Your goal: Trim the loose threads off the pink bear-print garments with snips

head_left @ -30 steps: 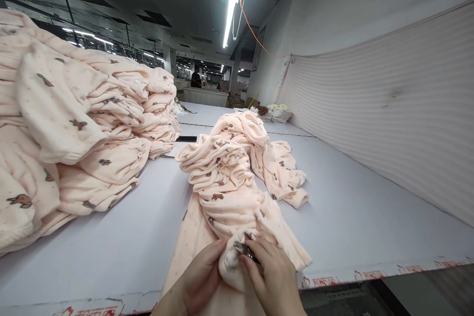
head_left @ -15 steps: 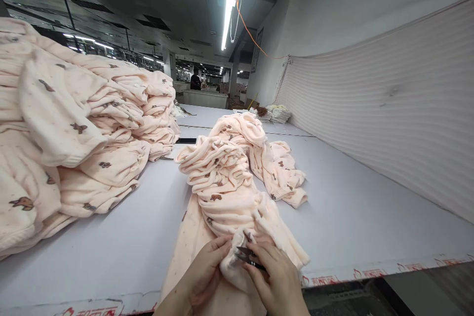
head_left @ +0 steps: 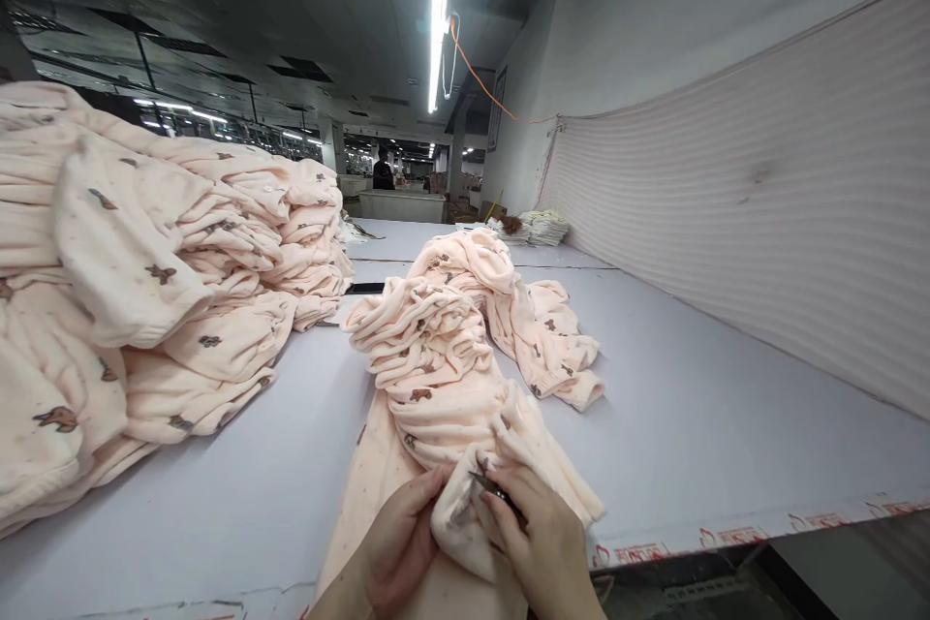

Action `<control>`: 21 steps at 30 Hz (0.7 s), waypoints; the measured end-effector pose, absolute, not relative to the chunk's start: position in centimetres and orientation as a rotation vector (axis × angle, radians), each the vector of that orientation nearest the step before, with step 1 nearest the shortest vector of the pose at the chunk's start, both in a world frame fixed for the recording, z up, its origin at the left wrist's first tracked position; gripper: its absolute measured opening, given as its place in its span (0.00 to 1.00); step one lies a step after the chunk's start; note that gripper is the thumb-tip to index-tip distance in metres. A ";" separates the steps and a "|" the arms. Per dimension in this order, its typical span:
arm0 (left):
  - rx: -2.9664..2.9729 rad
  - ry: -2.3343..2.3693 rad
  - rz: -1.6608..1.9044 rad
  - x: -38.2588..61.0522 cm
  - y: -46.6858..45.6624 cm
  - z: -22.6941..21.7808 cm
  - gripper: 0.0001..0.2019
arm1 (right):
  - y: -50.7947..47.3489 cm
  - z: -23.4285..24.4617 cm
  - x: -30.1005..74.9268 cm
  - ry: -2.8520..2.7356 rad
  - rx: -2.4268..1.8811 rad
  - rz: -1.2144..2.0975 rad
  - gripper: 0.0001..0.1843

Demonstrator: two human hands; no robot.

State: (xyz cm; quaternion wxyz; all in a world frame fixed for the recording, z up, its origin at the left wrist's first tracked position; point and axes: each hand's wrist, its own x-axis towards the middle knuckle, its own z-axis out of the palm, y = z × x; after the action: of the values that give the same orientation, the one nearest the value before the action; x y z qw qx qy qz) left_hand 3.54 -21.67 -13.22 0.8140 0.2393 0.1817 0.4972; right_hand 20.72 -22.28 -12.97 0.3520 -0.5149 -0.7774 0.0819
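A pale pink fleece garment (head_left: 443,417) with small brown animal prints lies bunched on the table, its near end reaching the front edge. My left hand (head_left: 399,538) pinches the garment's white turned-out end (head_left: 465,528) between thumb and fingers. Small dark thread snips (head_left: 498,492) sit in my right hand (head_left: 542,533), their tips pointing left over the opening of that end. The fingers of my right hand also rest against the cloth. Folds hide part of the opening.
A tall heap of matching garments (head_left: 181,281) stands on the left of the white table (head_left: 697,417). A dark flat object (head_left: 365,289) lies beside the heap. Folded cloths (head_left: 544,228) are at the far end. A quilted sheet (head_left: 762,184) covers the right wall. A person (head_left: 383,172) is far back.
The snips' blades have come together and turned slightly, and my right hand has closed further round them. My left hand keeps its hold. The camera view has tilted up slightly.
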 end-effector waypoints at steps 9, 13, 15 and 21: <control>0.573 0.343 1.008 3.1 -21.7 -13.2 0.22 | -22.0 -12.7 20.7 -1.950 -1.342 0.280 0.11; 0.675 0.426 0.952 3.1 -21.0 -13.5 0.28 | -21.3 -13.1 20.0 -1.897 -1.235 0.433 0.16; 0.760 0.549 0.946 3.2 -19.9 -14.4 0.28 | -20.5 -13.6 19.8 -1.905 -1.185 0.497 0.09; 0.864 0.747 1.040 3.8 -14.7 -17.5 0.26 | -19.5 -14.8 21.3 -1.812 -1.218 0.582 0.18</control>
State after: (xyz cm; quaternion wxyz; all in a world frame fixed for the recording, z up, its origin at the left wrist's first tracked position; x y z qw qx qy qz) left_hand 3.83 -14.73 -17.47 0.7165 0.3902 0.3373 0.4697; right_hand 21.34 -19.54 -14.83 0.4269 -0.4874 -0.7253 0.2329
